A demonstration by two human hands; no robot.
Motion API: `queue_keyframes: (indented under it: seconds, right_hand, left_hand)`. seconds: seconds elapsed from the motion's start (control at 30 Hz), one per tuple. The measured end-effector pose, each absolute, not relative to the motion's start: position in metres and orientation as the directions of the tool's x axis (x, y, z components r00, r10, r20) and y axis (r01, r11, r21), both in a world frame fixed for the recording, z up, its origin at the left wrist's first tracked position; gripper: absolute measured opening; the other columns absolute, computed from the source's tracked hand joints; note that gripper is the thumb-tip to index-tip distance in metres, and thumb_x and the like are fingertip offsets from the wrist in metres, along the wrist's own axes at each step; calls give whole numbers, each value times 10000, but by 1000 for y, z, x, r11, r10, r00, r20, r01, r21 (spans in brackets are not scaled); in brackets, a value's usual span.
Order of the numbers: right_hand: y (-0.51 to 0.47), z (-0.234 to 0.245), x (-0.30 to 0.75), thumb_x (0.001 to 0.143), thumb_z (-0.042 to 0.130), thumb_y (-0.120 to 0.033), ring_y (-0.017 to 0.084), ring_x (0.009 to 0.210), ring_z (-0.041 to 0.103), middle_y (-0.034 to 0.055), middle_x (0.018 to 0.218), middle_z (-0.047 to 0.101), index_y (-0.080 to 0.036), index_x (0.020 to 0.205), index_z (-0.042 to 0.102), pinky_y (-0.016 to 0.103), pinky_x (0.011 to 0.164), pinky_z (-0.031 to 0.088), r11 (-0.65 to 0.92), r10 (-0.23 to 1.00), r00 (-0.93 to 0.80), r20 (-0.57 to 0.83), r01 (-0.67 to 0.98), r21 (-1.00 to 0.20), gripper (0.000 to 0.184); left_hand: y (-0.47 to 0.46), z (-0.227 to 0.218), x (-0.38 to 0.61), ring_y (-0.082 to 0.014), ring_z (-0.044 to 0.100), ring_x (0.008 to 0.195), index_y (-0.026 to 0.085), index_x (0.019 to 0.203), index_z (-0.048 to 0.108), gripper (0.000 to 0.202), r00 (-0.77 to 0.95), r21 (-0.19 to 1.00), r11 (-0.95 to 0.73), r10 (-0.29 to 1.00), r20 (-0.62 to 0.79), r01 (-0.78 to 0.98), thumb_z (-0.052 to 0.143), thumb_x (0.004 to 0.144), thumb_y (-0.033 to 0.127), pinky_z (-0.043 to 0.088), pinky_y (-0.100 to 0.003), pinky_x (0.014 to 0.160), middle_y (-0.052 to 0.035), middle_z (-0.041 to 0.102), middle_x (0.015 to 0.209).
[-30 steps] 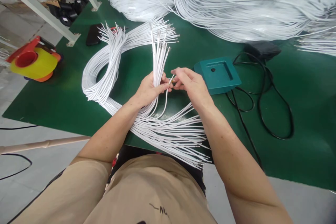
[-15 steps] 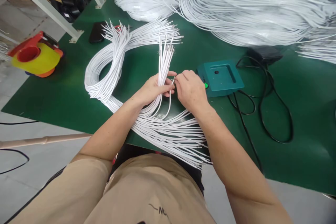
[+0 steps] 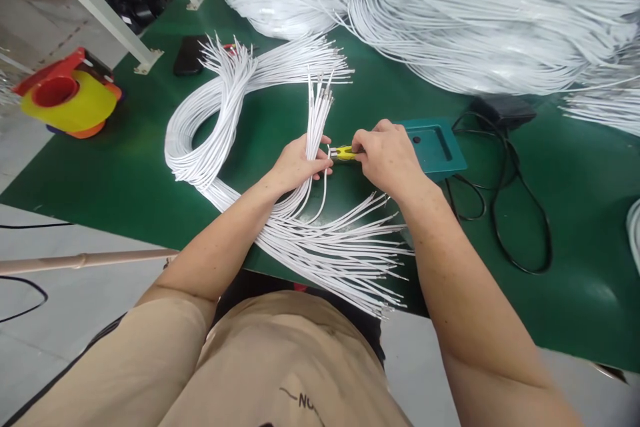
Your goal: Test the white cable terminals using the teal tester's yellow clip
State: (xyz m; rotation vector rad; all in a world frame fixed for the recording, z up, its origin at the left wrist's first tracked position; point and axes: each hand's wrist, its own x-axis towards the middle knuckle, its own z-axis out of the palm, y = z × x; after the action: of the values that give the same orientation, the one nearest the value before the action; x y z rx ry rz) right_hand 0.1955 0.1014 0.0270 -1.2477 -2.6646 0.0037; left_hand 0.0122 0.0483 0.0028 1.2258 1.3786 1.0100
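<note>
My left hand [image 3: 297,163] is closed round a bundle of white wires [image 3: 316,121], their metal-tipped ends pointing up and away from me. A single wire [image 3: 325,190] curves apart from that bundle, its end by the fingertips. In my right hand [image 3: 390,155] is a small yellow tool [image 3: 345,153] with a metal tip; my fingers cover much of it, so I cannot tell its exact kind. The tip is at the single wire's end. Below the hands, more white wires [image 3: 330,250] fan out toward the table's front edge.
A looped wire bundle [image 3: 183,137] lies left on the green table [image 3: 125,193]. Behind my right hand is a teal device [image 3: 440,147] with black cables [image 3: 500,213]. A large wire heap [image 3: 450,27] fills the back; a tape dispenser [image 3: 70,100] stands left.
My right hand has moved right, away from the left fingertips, and the yellow tool now shows in it. The left hand still holds the wires in nearly the same place.
</note>
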Motion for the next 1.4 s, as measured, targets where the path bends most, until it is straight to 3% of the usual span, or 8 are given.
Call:
queue_keyframes:
  seconds: [0.27,0.5,0.6,0.83,1.03,1.13,1.27,1.4]
  right_hand:
    - [101,27,195,901,451,-198,271,897,531,99,716,587,-177,882,688,426,816,402,611,788,-592,168,785,-103,239]
    - [93,21,214,948,396,-269,350,1305,393,181,1337,556,-138,1277,548,639,1087,173,408,853,-351,386,910,-76,385]
    - [93,14,220,963,363,-305,354,1329,382,176,1387,523,-161,1338,496,652,1086,166,369,868,-306,392,925,-94,424]
    - [81,25,214,950,435,-289,282,1163,508,132,1251,629,-171,1172,625,477,1021,348,600,771,-449,451,751,-277,315]
    - [42,27,179,901,537,-202,230,949,574,112,919,713,-137,859,723,359,880,442,858,454,-869,196,367,-359,202]
    - [28,26,170,877,555,-189,244,829,601,138,783,696,-121,783,727,367,763,442,804,527,-849,45,480,-351,208]
    - [28,38,175,844,579,-247,175,586,560,77,663,674,-180,676,699,311,571,372,582,564,-792,-233,582,-568,217]
    - [49,48,185,876,501,-234,114,546,549,25,643,659,-175,664,647,268,572,390,315,810,-576,-108,583,-749,264]
  left_hand:
    - [51,-7,13,-165,693,617,168,1051,580,396,-33,950,136,991,-132,280,712,679,129,518,-231,513,-9,687,715]
    - [51,-3,12,-184,699,637,152,1055,584,408,-14,950,161,986,-163,269,726,673,130,531,-262,542,-35,701,731]
    - [50,1,9,-178,686,619,150,1045,590,403,-15,949,155,987,-157,273,731,669,129,525,-266,548,-39,707,725]
    - [46,11,1,-143,663,680,156,1165,604,499,16,979,125,991,-129,164,745,687,200,507,-224,577,-27,690,777]
    - [46,10,1,-90,593,646,141,977,680,377,63,988,143,987,-146,52,807,646,270,497,-219,609,-13,654,801]
    - [47,9,-1,-135,642,791,144,1008,689,407,53,991,133,990,-134,16,810,650,292,507,-236,681,-56,685,916]
    - [47,8,-3,-128,627,800,155,1050,706,399,65,988,155,986,-155,0,780,698,325,489,-223,680,-60,686,905]
    - [44,9,1,-92,585,713,163,1147,672,477,145,986,168,976,-163,-17,774,709,322,488,-225,670,-25,659,871]
